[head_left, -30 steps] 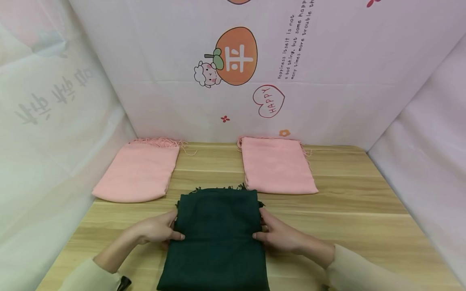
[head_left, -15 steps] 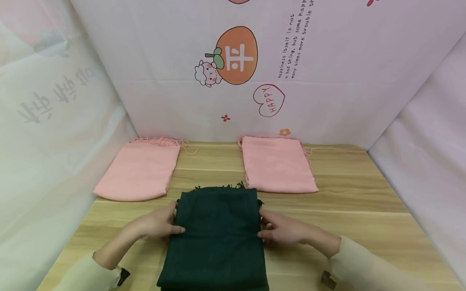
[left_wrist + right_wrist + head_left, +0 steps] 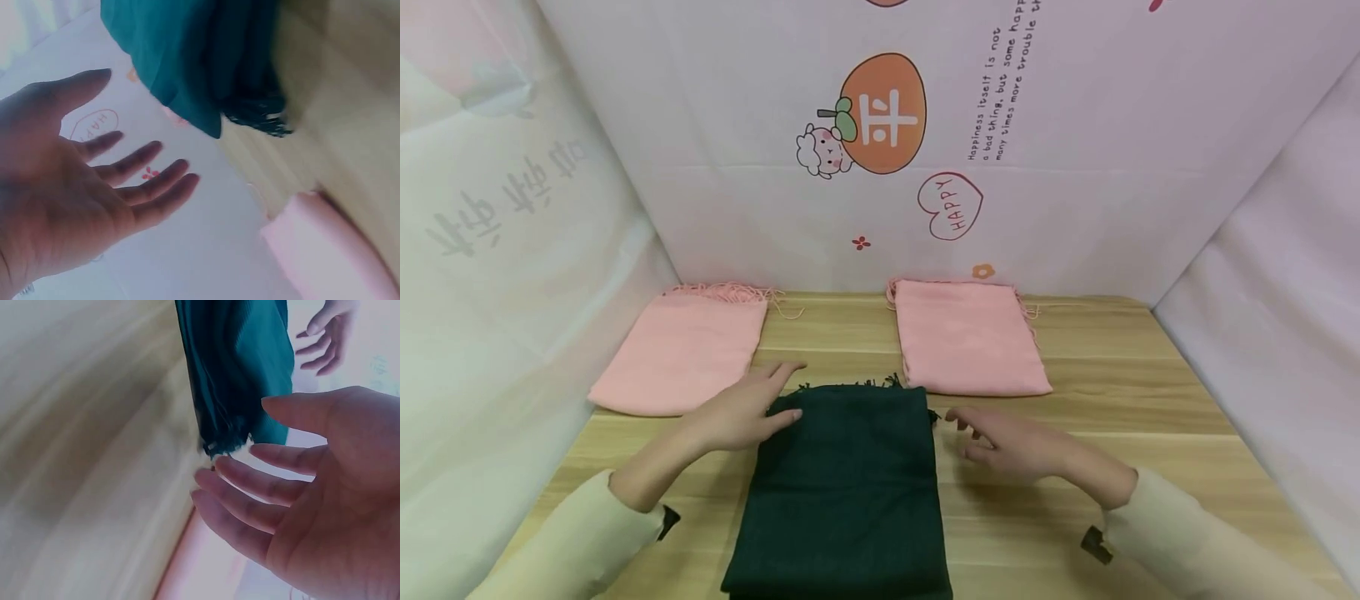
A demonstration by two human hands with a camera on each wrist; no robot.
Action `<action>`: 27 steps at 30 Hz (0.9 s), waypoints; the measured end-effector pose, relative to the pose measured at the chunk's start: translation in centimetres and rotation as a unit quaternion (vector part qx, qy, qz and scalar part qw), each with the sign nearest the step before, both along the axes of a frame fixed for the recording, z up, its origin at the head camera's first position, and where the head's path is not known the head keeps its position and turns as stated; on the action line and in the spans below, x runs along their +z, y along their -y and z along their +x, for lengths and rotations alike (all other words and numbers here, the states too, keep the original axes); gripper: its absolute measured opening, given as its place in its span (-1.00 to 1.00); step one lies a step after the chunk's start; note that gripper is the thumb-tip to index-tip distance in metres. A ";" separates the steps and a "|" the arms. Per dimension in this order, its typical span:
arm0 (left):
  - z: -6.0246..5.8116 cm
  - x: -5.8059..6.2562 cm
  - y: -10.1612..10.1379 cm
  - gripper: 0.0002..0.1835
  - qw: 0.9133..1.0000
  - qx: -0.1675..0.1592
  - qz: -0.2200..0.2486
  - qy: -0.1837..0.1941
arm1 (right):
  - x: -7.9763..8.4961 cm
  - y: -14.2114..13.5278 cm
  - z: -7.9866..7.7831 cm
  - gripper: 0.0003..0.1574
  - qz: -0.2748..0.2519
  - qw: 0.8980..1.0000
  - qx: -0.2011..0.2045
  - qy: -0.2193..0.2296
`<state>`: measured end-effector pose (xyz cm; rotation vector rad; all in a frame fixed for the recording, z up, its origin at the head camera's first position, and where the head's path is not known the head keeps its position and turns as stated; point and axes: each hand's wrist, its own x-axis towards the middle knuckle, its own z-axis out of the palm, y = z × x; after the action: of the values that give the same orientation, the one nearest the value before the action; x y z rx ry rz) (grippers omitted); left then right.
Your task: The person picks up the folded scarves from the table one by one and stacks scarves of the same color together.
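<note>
A dark green fringed scarf (image 3: 850,492), folded into a thick rectangle, lies at the front middle of the table with its short fringe at the far end. My left hand (image 3: 741,408) hovers by its far left corner, fingers extended and thumb overlapping the edge in the head view. In the left wrist view the left palm (image 3: 81,187) holds nothing, and the scarf's layered edge (image 3: 206,62) shows beyond. Off the scarf's right side is my right hand (image 3: 1018,442), fingers loosely bent and apart from the cloth. The right wrist view shows that palm (image 3: 350,506) bare.
Two folded pink fringed scarves lie at the back, one on the left (image 3: 688,354) and one right of the middle (image 3: 973,337). Beneath everything is a wood-grain table (image 3: 1120,400). White printed cloth walls (image 3: 760,217) rise behind and at both sides.
Both hands have let go of the dark green scarf's sides. The left has moved up and toward the far corner, the right outward to the right. The scarf has stayed in place.
</note>
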<state>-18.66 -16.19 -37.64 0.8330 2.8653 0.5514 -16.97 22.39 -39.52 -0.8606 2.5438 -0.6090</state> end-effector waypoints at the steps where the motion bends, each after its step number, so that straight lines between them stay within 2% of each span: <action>1: -0.4 0.2 -0.3 -0.29 1.000 -0.011 -0.002 -0.014 | 0.1 -0.1 -0.1 -0.47 0.003 1.000 -0.006 -0.013; 4: -1.5 0.7 -1.3 -0.32 0.998 -0.031 -0.016 -0.056 | 0.5 -0.5 -0.6 -0.38 0.009 0.998 -0.012 -0.057; 7: -2.5 0.9 -2.1 -0.33 0.995 -0.039 -0.025 -0.093 | 0.8 -0.8 -1.1 -0.34 0.038 0.993 -0.013 -0.115; 11: -3.6 1.1 -3.1 -0.32 0.990 -0.053 -0.029 -0.124 | 1.2 -1.2 -1.7 -0.33 0.068 0.984 -0.015 -0.161; 14: -4.3 1.2 -3.7 -0.31 0.989 -0.062 -0.032 -0.133 | 1.4 -1.7 -2.3 -0.33 0.070 0.980 -0.019 -0.185; 19: -5.7 1.2 -4.4 -0.28 0.989 -0.049 -0.043 -0.135 | 1.7 -2.5 -3.4 -0.33 0.063 0.972 -0.033 -0.223; 27: -7.8 1.3 -5.0 -0.24 0.990 -0.039 -0.041 -0.126 | 1.6 -4.1 -5.3 -0.33 0.064 0.969 -0.064 -0.230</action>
<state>-26.44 -11.22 -36.35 1.0664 3.0382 0.3389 -22.27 26.45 -37.90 -0.8769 3.0352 -0.2983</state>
